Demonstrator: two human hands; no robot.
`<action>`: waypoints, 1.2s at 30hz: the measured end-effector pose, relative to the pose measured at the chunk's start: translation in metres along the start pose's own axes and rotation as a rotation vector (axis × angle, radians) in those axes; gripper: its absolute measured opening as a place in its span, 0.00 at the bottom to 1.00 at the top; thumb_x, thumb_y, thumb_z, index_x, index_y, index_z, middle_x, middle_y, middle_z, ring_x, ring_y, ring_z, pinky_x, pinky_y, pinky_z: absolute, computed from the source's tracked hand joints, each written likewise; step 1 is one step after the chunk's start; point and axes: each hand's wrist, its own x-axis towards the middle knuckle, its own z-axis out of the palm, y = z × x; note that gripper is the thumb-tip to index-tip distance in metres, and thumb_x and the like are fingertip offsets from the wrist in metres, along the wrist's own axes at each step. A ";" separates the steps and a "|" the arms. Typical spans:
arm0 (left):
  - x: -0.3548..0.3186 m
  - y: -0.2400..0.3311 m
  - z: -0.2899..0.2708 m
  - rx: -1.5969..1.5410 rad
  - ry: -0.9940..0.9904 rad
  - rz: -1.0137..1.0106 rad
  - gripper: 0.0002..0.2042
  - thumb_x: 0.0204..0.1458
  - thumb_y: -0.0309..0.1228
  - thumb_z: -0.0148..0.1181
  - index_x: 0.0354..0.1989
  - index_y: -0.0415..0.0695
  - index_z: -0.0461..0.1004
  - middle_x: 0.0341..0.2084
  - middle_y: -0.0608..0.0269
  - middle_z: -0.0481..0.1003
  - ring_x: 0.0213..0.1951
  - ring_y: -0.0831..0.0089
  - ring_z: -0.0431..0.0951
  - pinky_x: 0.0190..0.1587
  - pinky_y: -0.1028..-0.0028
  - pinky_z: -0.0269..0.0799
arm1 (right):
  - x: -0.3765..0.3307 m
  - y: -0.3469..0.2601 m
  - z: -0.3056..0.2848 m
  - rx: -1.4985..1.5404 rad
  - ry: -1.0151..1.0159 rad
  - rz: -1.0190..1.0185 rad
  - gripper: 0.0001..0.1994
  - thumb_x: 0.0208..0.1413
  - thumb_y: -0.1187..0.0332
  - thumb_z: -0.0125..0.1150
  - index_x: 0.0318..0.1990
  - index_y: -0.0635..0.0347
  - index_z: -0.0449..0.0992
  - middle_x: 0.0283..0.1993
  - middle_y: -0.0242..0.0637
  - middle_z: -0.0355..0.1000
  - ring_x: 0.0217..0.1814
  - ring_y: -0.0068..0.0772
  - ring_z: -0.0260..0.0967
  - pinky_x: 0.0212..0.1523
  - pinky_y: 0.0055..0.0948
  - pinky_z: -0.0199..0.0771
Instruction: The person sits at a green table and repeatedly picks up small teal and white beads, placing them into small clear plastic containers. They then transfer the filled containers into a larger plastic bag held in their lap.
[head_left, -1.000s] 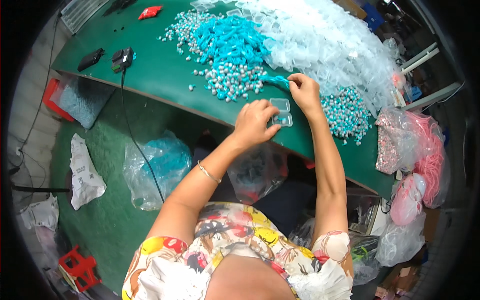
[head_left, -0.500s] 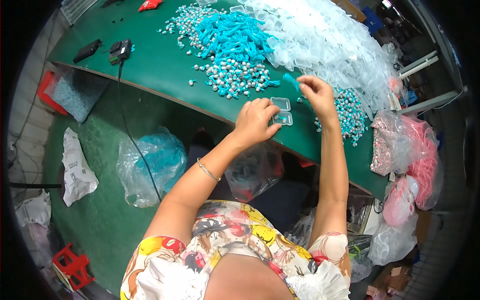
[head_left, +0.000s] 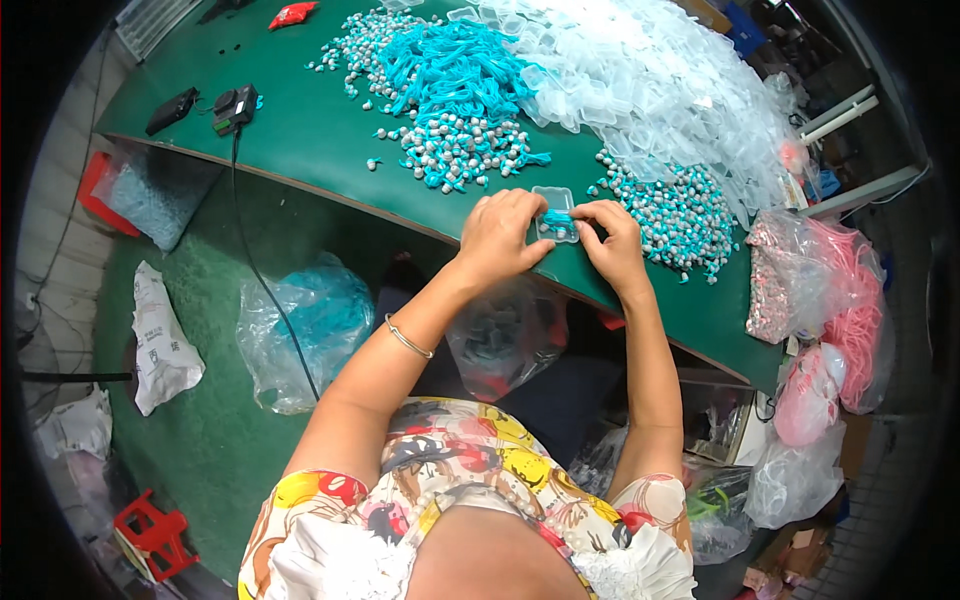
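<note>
A small clear plastic box (head_left: 553, 196) lies near the table's front edge, its lid folded back on the far side. My left hand (head_left: 497, 232) grips the box's left side between thumb and fingers. At the right side, my right hand (head_left: 613, 248) pinches a bundle of turquoise cord (head_left: 556, 221) that lies in the box's near half. What else the box holds is mostly hidden under the cord. Just right of my right hand spreads a heap of grey-and-turquoise bead pieces (head_left: 680, 220). Beyond my left hand lies another bead heap (head_left: 462, 150).
A pile of turquoise cords (head_left: 455, 70) sits at the far middle, and a large mound of clear boxes (head_left: 640, 80) at far right. A black device (head_left: 235, 108) trails a cable over the left edge. Bags of pink cord (head_left: 845, 310) hang at the right.
My right hand has come left and down from above the bead heap, bringing the turquoise cord into the clear box. My left hand stays on the box and has shifted only slightly.
</note>
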 end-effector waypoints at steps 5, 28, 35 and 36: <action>0.000 0.001 -0.001 0.017 0.001 0.002 0.19 0.39 0.36 0.72 0.39 0.45 0.74 0.35 0.60 0.75 0.42 0.58 0.75 0.43 0.61 0.67 | -0.006 -0.003 0.007 0.103 0.077 0.097 0.07 0.49 0.80 0.63 0.36 0.63 0.79 0.35 0.38 0.75 0.31 0.28 0.72 0.32 0.27 0.71; 0.000 0.005 -0.004 -0.042 0.020 0.001 0.21 0.40 0.35 0.74 0.43 0.47 0.74 0.33 0.64 0.75 0.41 0.60 0.75 0.42 0.61 0.66 | -0.006 0.000 0.007 -0.014 0.040 -0.054 0.08 0.45 0.80 0.65 0.34 0.59 0.80 0.36 0.38 0.75 0.40 0.40 0.73 0.40 0.35 0.73; -0.002 0.000 0.001 0.019 0.028 0.052 0.19 0.39 0.37 0.73 0.39 0.48 0.75 0.35 0.63 0.74 0.41 0.61 0.75 0.42 0.61 0.66 | 0.005 -0.017 -0.003 -0.353 -0.107 -0.264 0.08 0.48 0.76 0.64 0.37 0.56 0.80 0.35 0.35 0.73 0.41 0.39 0.70 0.42 0.37 0.67; -0.002 -0.001 0.001 0.017 0.029 0.051 0.18 0.39 0.37 0.73 0.39 0.48 0.75 0.35 0.63 0.74 0.41 0.61 0.75 0.42 0.61 0.66 | 0.007 -0.018 -0.005 -0.340 -0.137 -0.263 0.08 0.48 0.76 0.63 0.38 0.56 0.80 0.35 0.35 0.73 0.41 0.40 0.70 0.42 0.37 0.67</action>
